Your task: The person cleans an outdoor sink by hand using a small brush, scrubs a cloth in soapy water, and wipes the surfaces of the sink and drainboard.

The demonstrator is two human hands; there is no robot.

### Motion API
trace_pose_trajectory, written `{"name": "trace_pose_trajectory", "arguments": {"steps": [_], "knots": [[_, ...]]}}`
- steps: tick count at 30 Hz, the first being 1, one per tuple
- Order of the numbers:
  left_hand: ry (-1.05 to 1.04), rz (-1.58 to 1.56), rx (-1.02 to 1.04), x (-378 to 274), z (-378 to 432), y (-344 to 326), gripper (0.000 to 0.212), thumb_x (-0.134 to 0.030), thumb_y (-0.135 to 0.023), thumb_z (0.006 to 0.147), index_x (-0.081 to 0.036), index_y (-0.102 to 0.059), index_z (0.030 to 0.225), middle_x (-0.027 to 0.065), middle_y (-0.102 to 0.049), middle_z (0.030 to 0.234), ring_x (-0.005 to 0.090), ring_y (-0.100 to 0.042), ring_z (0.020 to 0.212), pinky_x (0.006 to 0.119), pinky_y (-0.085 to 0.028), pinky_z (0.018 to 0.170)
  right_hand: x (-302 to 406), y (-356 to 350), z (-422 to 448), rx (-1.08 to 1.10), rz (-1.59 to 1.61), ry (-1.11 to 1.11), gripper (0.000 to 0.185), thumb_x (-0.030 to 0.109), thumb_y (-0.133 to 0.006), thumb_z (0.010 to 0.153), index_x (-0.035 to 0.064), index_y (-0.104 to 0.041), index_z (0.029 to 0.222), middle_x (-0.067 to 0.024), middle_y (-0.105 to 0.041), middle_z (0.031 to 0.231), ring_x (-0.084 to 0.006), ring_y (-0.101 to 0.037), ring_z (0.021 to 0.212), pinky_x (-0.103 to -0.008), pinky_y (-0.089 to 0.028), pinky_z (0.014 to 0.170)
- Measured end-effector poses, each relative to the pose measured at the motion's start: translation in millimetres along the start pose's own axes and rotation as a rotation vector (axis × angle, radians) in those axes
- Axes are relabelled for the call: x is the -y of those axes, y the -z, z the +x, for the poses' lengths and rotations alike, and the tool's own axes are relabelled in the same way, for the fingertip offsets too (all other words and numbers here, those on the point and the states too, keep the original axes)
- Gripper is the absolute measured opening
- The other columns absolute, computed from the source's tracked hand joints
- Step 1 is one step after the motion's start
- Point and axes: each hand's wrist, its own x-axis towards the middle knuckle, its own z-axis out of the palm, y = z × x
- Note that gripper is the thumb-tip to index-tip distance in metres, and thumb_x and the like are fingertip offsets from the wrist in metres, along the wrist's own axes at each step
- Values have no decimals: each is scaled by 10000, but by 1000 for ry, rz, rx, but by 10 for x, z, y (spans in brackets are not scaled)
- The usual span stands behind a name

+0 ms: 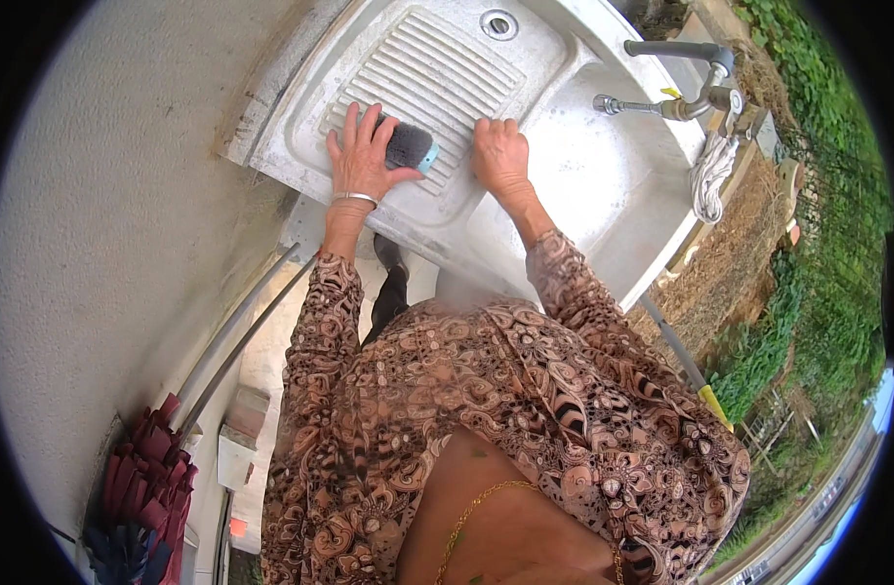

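Note:
My left hand (pixel 364 157) rests on the near left part of a white laundry sink's ribbed washboard (pixel 454 69). Between its thumb and fingers is a scrubbing brush (pixel 409 145) with dark grey bristles turned upward and a light blue base. Fingers and thumb touch the brush at its left side and lower end; the grip beneath is hidden. At the right edge of the ribs, my right hand (pixel 501 155) is curled into a fist, its knuckles up. Nothing shows in it. The sink's deep basin (pixel 600 168) lies just to its right and looks wet.
A drain (pixel 499 25) sits beyond the ribs. Over the basin's far right rim reaches a metal tap (pixel 681 108) with grey pipe, and a coiled white cord (pixel 712 175) hangs below it. A wall (pixel 125 183) borders the left, with mops (pixel 150 475) leaning there.

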Motion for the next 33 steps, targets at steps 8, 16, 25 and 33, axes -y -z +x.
{"name": "trace_pose_trajectory", "arguments": {"steps": [8, 16, 25, 33], "knots": [[-108, 73, 56, 29, 118, 82, 768, -486, -751, 494, -108, -452, 1092, 28, -513, 960, 216, -453, 970, 414, -323, 828, -203, -88, 175, -110, 78, -43, 113, 80, -546, 627, 102, -509, 731, -71, -535, 739, -263, -504, 760, -374, -437, 573], [139, -215, -446, 83, -796, 616, 621, -376, -770, 577, -40, -500, 1024, 107, -546, 881, 275, -531, 797, 365, -442, 696, -303, -28, 311, -121, -1, -55, 185, 49, -553, 616, 50, -539, 800, -147, -557, 792, -316, -515, 790, -411, -455, 608], [1131, -1222, -238, 343, -2605, -755, 612, -329, -661, 679, 51, -454, 1112, 144, -576, 999, 203, -558, 870, 291, -437, 764, -205, -311, -239, -145, -101, 134, 189, 98, -552, 681, 76, -560, 868, -105, -602, 829, -312, -546, 822, -417, -445, 683], [1233, -1434, 85, -271, -2376, -1809, 763, -364, -642, 605, 15, -405, 1223, 243, -493, 1126, 337, -509, 997, 341, -402, 854, -542, 392, 416, -331, 133, -3, 161, 117, -568, 742, -1, -598, 847, -89, -606, 749, -194, -545, 646, -333, -460, 554]]}}
